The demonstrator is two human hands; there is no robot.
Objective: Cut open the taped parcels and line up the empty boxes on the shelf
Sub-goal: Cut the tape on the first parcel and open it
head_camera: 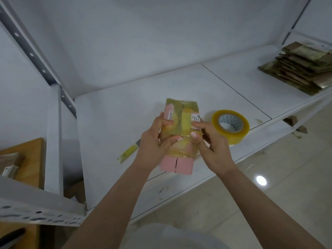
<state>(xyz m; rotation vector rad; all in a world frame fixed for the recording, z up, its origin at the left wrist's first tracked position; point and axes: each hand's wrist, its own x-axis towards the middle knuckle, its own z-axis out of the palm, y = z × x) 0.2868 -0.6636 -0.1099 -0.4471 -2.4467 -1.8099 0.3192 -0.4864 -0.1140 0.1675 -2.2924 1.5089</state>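
The parcel (179, 133) is pink under yellowish, glossy tape, with a white printed label. The tape roll (230, 125) is translucent yellow around a white core with grey print. The knife (129, 151) has a yellow-green handle. The shelf (116, 114) is white — the flattened boxes (301, 69) brown.

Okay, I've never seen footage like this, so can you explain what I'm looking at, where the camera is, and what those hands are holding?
There is no machine here. A camera worn on a person's head looks forward and down at their own bare arms. The left hand and right hand both grip a pink parcel wrapped in yellowish tape, held above a white shelf. On the shelf lie a roll of clear tape, a yellow-handled knife and, far right, a stack of flattened cardboard.
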